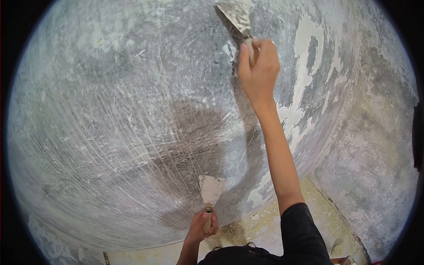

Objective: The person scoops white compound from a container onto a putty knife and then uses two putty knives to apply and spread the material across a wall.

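Observation:
My right hand [260,70] is closed round the handle of a scraper [238,17] at the top, its wide blade at the scratched grey wall [110,101]. Low in the middle, my left hand [204,226] grips the pale handle of a second scraper [212,189], whose blade points up and has whitish material on it. Whether this blade touches the wall I cannot tell. White patches [304,57] mark the wall to the right of my right hand.
Another mottled grey wall [371,145] meets the scratched one at a corner on the right. Below lies a yellowish floor [265,229] with pale crumbs. Some small objects [349,260] are at the bottom right edge.

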Demonstrator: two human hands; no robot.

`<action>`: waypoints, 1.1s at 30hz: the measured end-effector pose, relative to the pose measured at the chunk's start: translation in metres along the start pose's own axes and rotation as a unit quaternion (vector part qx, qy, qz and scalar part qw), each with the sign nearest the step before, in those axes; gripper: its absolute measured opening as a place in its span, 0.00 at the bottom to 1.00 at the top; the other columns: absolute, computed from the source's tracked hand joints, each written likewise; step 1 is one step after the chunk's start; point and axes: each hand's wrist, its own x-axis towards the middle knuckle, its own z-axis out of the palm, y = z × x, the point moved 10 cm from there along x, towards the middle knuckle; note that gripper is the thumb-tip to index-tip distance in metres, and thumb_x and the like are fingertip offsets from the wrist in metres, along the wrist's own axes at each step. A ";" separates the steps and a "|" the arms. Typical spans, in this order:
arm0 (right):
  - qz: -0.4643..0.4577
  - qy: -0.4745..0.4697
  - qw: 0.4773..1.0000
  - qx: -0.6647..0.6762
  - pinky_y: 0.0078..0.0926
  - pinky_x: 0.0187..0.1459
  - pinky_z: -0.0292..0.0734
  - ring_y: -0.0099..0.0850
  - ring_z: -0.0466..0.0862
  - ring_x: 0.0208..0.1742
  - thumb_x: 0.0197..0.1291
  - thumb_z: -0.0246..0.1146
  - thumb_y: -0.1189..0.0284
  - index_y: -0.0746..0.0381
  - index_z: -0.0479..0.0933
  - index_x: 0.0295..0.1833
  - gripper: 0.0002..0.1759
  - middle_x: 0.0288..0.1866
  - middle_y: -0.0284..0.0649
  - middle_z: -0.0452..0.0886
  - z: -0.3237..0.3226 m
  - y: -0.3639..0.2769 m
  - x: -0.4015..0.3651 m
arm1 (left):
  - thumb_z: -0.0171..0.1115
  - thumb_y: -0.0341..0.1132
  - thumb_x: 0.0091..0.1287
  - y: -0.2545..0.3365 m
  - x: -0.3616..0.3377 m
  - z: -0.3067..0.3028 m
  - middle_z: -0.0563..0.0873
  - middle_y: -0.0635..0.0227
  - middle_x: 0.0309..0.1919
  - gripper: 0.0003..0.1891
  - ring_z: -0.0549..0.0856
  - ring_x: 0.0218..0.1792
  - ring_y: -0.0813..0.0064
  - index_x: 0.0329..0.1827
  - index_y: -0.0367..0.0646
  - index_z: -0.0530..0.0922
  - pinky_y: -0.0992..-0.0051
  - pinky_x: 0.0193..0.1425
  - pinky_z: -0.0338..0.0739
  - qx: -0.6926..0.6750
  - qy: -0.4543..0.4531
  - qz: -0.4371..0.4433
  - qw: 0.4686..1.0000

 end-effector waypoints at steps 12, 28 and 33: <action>-0.006 -0.021 1.000 -0.005 0.36 0.33 0.72 0.42 0.76 0.31 0.61 0.60 0.78 0.65 0.71 0.40 0.05 0.33 0.47 0.76 0.000 -0.004 0.002 | 0.48 0.50 0.76 -0.004 0.001 -0.005 0.70 0.67 0.15 0.19 0.63 0.11 0.81 0.40 0.41 0.69 0.78 0.16 0.58 0.000 0.012 -0.003 1.000; 0.518 -0.255 0.620 0.531 0.14 0.14 0.53 0.13 0.58 0.10 0.73 0.52 0.71 0.68 0.75 0.49 0.11 0.24 0.52 0.80 -0.051 -0.045 -0.147 | 0.50 0.45 0.76 0.147 -0.009 0.039 0.73 0.70 0.18 0.18 0.70 0.14 0.83 0.36 0.38 0.73 0.81 0.16 0.59 0.176 -0.012 0.195 0.965; 0.522 -0.272 0.619 0.520 0.14 0.14 0.53 0.14 0.60 0.10 0.72 0.53 0.72 0.69 0.75 0.49 0.11 0.22 0.49 0.79 -0.062 -0.046 -0.145 | 0.50 0.44 0.76 0.147 -0.001 0.052 0.72 0.72 0.18 0.16 0.70 0.15 0.84 0.38 0.38 0.74 0.82 0.16 0.58 0.193 -0.036 0.193 0.961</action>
